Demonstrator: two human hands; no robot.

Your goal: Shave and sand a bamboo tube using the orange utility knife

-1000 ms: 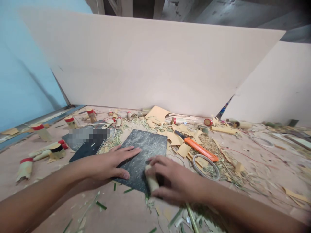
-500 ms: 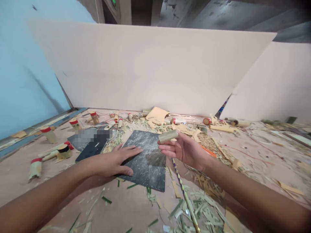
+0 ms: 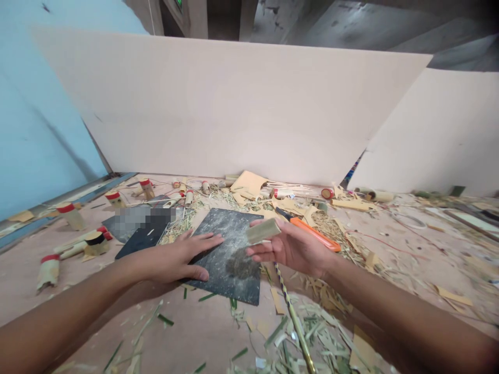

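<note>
My left hand point(image 3: 175, 257) lies flat with spread fingers on the left part of a dark, dust-streaked sheet point(image 3: 222, 285) that looks like sandpaper. Held in my right hand point(image 3: 300, 249) is a short, pale piece of bamboo tube point(image 3: 262, 231), between the thumb side and the fingers. It hovers above the right edge of the sheet, casting a shadow there. Beyond my right hand rests an orange-handled utility knife point(image 3: 316, 235), partly covered by the hand. A thin rod with a twisted pattern and a gold end point(image 3: 294, 317) lies below that hand.
Bamboo shavings point(image 3: 307, 332) and yellowish scraps point(image 3: 247, 184) litter the floor. Several red-capped bamboo tubes point(image 3: 49, 270) stand to the left, near a dark flat object point(image 3: 140, 241). A large pale board point(image 3: 234, 109) leans across the back. A red cord point(image 3: 390, 244) runs at right.
My right hand has come down slightly with the bamboo piece, uncovering more of the orange knife. My left hand stays on the sheet. The whole view has shifted a little.
</note>
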